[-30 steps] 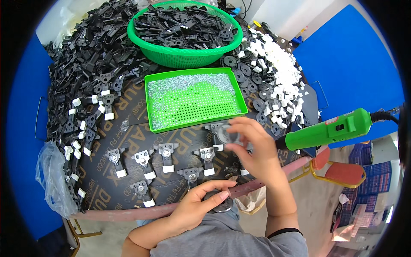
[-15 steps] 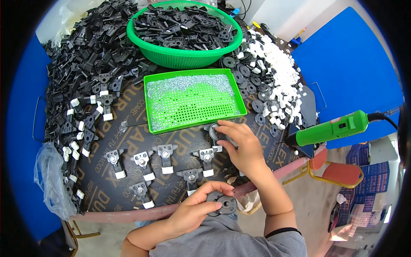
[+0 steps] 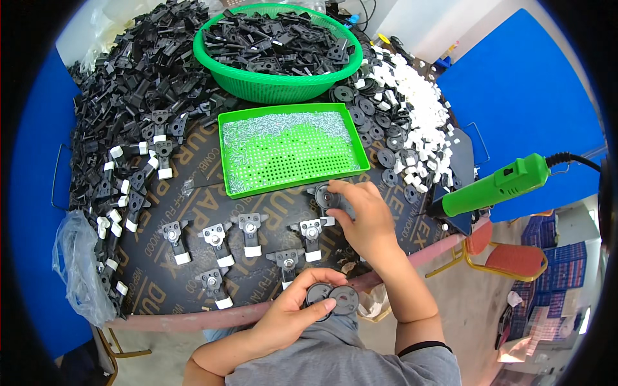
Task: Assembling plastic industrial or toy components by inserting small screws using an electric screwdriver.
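Note:
Near the front edge of the table, my left hand [image 3: 291, 313] grips two overlapping black discs [image 3: 346, 300], its thumb pressed on them. My right hand [image 3: 370, 222] pinches another black disc [image 3: 326, 197] by its edge, over a black bracket with a white tip [image 3: 327, 220]; whether the disc touches the bracket cannot be told. Around my hands lie several black brackets with white tips [image 3: 252, 235], each carrying a silver metal part in its middle. One bracket [image 3: 287, 260] is partly hidden behind my left hand.
Beyond my hands sits a green perforated tray [image 3: 365, 161] of small silver screws. Behind it stands a green basket [image 3: 257, 89] full of black parts. Black parts [image 3: 129, 83] heap at left; black discs [image 3: 367, 106] and white caps [image 3: 425, 109] at right, beside a green electric screwdriver [image 3: 496, 186].
In my left hand the two discs have spread further apart from each other. My right hand stays at the same bracket with its disc, with only a slight shift.

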{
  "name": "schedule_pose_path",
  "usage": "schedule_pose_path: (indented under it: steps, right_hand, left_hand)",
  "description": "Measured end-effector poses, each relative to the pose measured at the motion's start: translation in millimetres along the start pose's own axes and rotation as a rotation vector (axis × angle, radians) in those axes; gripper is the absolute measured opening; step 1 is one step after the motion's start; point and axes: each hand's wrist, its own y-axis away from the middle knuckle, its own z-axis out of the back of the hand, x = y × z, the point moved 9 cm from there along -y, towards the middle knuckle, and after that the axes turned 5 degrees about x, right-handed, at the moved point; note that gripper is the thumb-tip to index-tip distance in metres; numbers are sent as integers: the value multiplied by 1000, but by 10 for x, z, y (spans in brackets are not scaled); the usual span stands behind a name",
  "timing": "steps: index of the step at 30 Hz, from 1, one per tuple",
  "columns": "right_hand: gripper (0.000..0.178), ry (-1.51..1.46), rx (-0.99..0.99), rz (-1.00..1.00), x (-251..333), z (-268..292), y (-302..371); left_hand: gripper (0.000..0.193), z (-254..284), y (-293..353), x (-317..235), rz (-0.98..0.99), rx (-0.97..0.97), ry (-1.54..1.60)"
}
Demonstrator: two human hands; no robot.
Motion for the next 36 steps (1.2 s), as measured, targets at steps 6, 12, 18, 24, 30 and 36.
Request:
schedule_pose_path:
  steps: [6,12,18,24,30,36]
  right_hand:
    - [24,-322,-97,-86,12,379,260]
    - [13,-1001,375,-254,173,57,703]
    - [13,-939,169,-56,239,171,718]
    - [15,-734,183,274,514,345,749]
    - [21,-1106,-44,10,303,239,798]
    - [13,-639,71,518,503,388,748]
  left_hand:
    - [36,126,62,-237,-207,-153,-272]
    - [33,149,141,-483,-466,-306,-443]
    - [33,222,79,-235,-345,-270,-160]
    - [26,-17,60,-177,-208,-51,-124]
    - [24,-24,-5,213,164,159,419]
    - [27,-217,-24,334,258,249,738]
